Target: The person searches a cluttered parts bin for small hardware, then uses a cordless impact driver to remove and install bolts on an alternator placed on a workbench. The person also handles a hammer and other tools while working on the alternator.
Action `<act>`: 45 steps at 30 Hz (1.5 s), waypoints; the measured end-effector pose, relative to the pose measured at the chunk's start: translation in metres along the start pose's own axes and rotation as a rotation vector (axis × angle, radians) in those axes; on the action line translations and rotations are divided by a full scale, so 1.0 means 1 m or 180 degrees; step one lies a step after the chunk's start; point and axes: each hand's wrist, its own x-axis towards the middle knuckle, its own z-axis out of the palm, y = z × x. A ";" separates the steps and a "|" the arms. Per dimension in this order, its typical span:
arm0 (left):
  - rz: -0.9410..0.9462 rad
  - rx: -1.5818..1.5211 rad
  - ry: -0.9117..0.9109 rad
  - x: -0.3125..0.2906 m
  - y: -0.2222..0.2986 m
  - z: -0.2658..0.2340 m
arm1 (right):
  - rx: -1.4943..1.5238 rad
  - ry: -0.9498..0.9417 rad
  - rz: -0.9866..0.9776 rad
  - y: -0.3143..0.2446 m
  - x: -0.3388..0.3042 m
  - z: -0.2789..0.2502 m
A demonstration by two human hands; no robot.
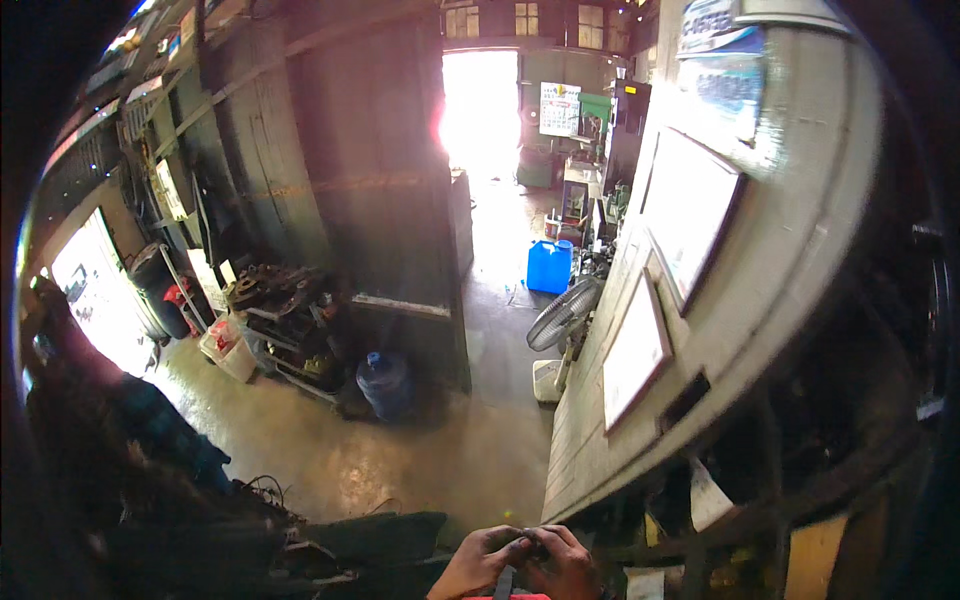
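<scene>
My left hand (478, 560) and my right hand (566, 562) meet low in the picture, close in front of my body. The fingers of both are curled, with the fingertips touching or nearly so. Whatever lies between them is hidden or too small to name. A dark grey strip (505, 582) hangs just below the fingertips, and I cannot make out whether either hand grips it. Something red shows under the hands at the lower edge.
A blue water jug (385, 388) stands on the floor beside a cluttered metal rack (290, 345) and a whitish bin (232, 352). Along the right wall are a fan (565, 315) and a blue jerrycan (549, 267). A bright doorway (481, 110) opens at the back.
</scene>
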 end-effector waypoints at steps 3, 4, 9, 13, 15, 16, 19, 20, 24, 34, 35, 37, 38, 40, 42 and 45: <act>0.0040 0.0297 -0.0224 0.090 0.009 -0.040 | 0.0419 0.0243 0.0083 0.035 0.079 0.008; 0.0085 0.0356 -0.0253 0.123 0.013 -0.055 | 0.0576 0.0386 0.0094 0.049 0.112 0.011; 0.0403 0.0558 -0.0262 0.309 0.067 -0.145 | -0.0261 0.0547 0.0102 0.107 0.306 0.021; 0.0354 0.0595 -0.0469 0.433 0.128 -0.205 | -0.0265 0.0743 0.0036 0.121 0.438 0.015; 0.0441 0.0717 -0.0624 0.488 0.154 -0.227 | -0.0101 0.0797 0.0128 0.132 0.492 0.011; 0.0464 0.0825 -0.0686 0.515 0.163 -0.236 | -0.0034 0.0819 0.0176 0.142 0.516 0.010; 0.0641 0.0712 -0.0482 0.599 0.179 -0.260 | -0.0294 0.0727 0.0229 0.190 0.586 0.002; 0.0514 0.0526 -0.0423 0.632 0.183 -0.267 | -0.0229 0.0620 0.0533 0.207 0.603 -0.002; 0.0447 0.0154 -0.0104 0.798 0.201 -0.298 | -0.0272 0.0307 0.1285 0.293 0.672 -0.022; -0.0073 -0.0026 0.0359 1.182 0.229 -0.383 | 0.0295 -0.0065 0.2469 0.475 0.921 -0.067; -0.0298 0.0197 0.0439 1.193 0.225 -0.398 | 0.0335 -0.0044 0.2694 0.483 0.936 -0.073; -0.0643 0.0113 0.0580 1.211 0.210 -0.422 | 0.0053 -0.0114 0.3028 0.498 0.957 -0.088; -0.0745 0.0278 0.0590 1.220 0.207 -0.436 | -0.0109 -0.0126 0.3162 0.506 0.970 -0.095; -0.0974 0.0017 0.0666 1.235 0.196 -0.459 | -0.0217 -0.0078 0.3070 0.522 0.995 -0.108; -0.1102 -0.0068 0.0795 1.242 0.194 -0.480 | -0.0282 -0.0126 0.3064 0.536 1.030 -0.122; -0.1418 -0.0215 0.1054 1.257 0.199 -0.507 | -0.0234 -0.0128 0.3184 0.551 1.096 -0.128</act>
